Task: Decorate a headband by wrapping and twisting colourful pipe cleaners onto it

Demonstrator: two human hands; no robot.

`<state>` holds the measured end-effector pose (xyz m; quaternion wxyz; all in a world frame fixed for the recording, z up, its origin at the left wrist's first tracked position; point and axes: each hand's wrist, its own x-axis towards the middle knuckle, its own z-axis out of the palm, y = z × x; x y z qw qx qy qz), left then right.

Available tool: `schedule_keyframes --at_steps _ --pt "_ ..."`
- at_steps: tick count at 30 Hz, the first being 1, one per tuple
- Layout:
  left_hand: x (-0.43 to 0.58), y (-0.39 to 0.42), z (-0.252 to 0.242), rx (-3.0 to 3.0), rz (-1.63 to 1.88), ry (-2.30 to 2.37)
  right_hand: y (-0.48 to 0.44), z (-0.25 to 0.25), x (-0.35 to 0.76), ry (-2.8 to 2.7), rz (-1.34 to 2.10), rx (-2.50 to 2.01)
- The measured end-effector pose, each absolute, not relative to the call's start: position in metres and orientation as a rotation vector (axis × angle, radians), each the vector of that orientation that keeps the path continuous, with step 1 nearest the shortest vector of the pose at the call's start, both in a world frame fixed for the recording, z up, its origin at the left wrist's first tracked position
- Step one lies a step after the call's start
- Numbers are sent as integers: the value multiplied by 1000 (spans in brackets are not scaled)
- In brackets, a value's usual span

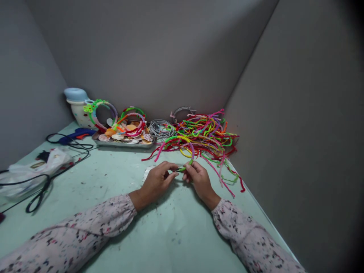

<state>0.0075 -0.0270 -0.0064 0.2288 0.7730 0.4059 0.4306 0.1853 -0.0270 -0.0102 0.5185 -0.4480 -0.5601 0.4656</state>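
Note:
Near the middle of the table, my right hand (199, 181) is closed in a pinch on one end of a headband (192, 148) wrapped in pink, green, yellow and purple pipe cleaner. The band arcs away from me, its pink end resting to the left. My left hand (159, 177) is closed too, thumb and finger at a green pipe cleaner (181, 169) that runs between both hands at the band's end. Fingers partly hide the exact tip. Behind the hands spreads a tangled pile of coloured pipe cleaners (204, 131).
A metal tray (122, 144) holds shells and finished-looking wrapped headbands (135, 113). Bare grey hoops (162, 129) lie beside it. At left are a blue-lidded jar (78, 108), a blue glue gun (75, 135), a black cord (42, 193) and a plastic bag (54, 163). Grey walls enclose the table.

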Motion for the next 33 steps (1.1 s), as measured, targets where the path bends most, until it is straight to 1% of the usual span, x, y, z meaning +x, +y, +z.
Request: schedule_keyframes --at_steps 12,26,33 --pt "7 -27 -7 2222 1203 1134 -26 -9 185 -1380 1139 -1057" --pt "7 -26 -8 2180 1150 1121 -25 -12 186 -1429 1110 -1060" --pt "9 -31 -4 2131 1265 1066 -16 -18 189 -1100 1183 -1012"
